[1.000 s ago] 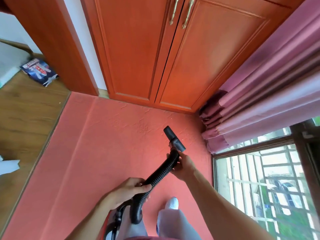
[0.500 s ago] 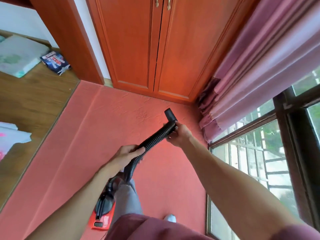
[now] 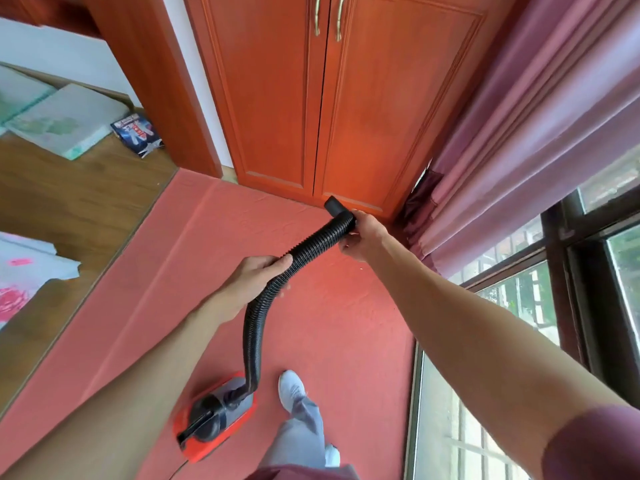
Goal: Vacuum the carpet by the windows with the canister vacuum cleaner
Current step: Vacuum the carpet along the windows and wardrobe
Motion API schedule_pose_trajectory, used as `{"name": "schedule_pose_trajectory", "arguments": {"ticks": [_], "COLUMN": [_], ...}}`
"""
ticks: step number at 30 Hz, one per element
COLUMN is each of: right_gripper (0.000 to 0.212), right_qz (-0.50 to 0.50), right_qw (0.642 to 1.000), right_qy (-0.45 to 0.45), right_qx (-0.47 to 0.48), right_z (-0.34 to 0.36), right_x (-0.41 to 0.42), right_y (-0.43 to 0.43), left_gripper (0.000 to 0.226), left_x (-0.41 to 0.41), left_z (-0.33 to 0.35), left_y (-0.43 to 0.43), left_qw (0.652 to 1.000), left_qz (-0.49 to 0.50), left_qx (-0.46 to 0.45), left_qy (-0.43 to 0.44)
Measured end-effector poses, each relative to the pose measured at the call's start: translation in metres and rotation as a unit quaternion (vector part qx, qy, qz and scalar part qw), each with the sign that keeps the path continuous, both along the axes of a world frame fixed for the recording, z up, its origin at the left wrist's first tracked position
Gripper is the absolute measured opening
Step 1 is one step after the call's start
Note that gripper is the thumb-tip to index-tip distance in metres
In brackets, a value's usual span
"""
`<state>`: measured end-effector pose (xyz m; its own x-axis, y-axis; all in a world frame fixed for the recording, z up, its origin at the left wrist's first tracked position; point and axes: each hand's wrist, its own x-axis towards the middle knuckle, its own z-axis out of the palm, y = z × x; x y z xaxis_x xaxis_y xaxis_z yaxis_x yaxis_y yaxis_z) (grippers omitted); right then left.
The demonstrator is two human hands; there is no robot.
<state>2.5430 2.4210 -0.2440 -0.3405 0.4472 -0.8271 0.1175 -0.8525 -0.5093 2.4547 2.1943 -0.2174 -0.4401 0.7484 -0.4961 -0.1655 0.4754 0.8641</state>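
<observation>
A red and black canister vacuum [image 3: 216, 415] sits on the red carpet [image 3: 194, 271] beside my white shoe. Its black ribbed hose [image 3: 256, 323] rises from the canister and bends toward the far corner. My left hand [image 3: 254, 277] grips the hose at mid-length. My right hand [image 3: 363, 235] holds the hose end just behind the short black nozzle [image 3: 334, 205]. The nozzle points at the carpet near the foot of the wooden cabinet, close to the curtain corner.
A wooden cabinet [image 3: 329, 98] closes the far end. Pink curtains [image 3: 519, 150] hang at the right above low windows [image 3: 519, 306]. Wood floor [image 3: 76, 202] lies left of the carpet, with flat boxes [image 3: 65, 119], a blue packet [image 3: 136, 133] and white sheets [image 3: 24, 268] on it.
Both arms have stretched forward, carrying the nozzle farther toward the cabinet's base. The canister has come into full view on the carpet behind the hose.
</observation>
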Motion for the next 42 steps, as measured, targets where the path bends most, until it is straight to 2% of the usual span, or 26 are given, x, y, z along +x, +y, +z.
{"name": "schedule_pose_trajectory", "arguments": {"ticks": [10, 16, 21, 24, 27, 30, 34, 37, 40, 42], "right_gripper": [0.020, 0.020, 0.021, 0.021, 0.014, 0.014, 0.026, 0.018, 0.031, 0.023], "right_qz": [-0.013, 0.014, 0.070, 0.067, 0.033, 0.022, 0.017, 0.017, 0.032, 0.040], "right_qw": [0.999, 0.995, 0.986, 0.980, 0.983, 0.982, 0.974, 0.967, 0.956, 0.958], "right_qy": [-0.039, -0.095, -0.150, -0.184, -0.181, -0.186, -0.226, -0.253, -0.289, -0.284], "right_qx": [-0.007, -0.016, -0.028, -0.020, -0.018, -0.024, -0.031, -0.036, -0.029, -0.029], "right_z": [-0.012, -0.049, -0.112, -0.168, -0.225, -0.277, -0.349, -0.383, -0.412, -0.422], "right_x": [-0.030, -0.048, -0.056, -0.051, -0.038, -0.025, -0.006, 0.003, 0.011, 0.010], "right_y": [0.088, 0.128, 0.150, 0.154, 0.154, 0.153, 0.142, 0.121, 0.111, 0.110], "left_gripper": [0.042, 0.049, 0.055, 0.052, 0.053, 0.056, 0.062, 0.062, 0.064, 0.067], "left_x": [-0.041, -0.043, -0.025, -0.008, 0.005, 0.014, 0.022, 0.024, 0.025, 0.025], "left_z": [-0.023, -0.056, -0.101, -0.136, -0.170, -0.207, -0.257, -0.287, -0.316, -0.336], "left_y": [0.093, 0.131, 0.152, 0.164, 0.176, 0.183, 0.184, 0.176, 0.164, 0.161], "left_qw": [0.998, 0.998, 0.991, 0.981, 0.972, 0.961, 0.948, 0.936, 0.931, 0.931], "left_qz": [-0.060, -0.026, 0.012, 0.036, 0.053, 0.046, 0.027, 0.007, 0.026, 0.016], "left_qx": [0.001, -0.034, -0.083, -0.117, -0.159, -0.186, -0.231, -0.258, -0.272, -0.276], "left_qy": [-0.014, -0.053, -0.107, -0.152, -0.166, -0.200, -0.219, -0.241, -0.242, -0.239]}}
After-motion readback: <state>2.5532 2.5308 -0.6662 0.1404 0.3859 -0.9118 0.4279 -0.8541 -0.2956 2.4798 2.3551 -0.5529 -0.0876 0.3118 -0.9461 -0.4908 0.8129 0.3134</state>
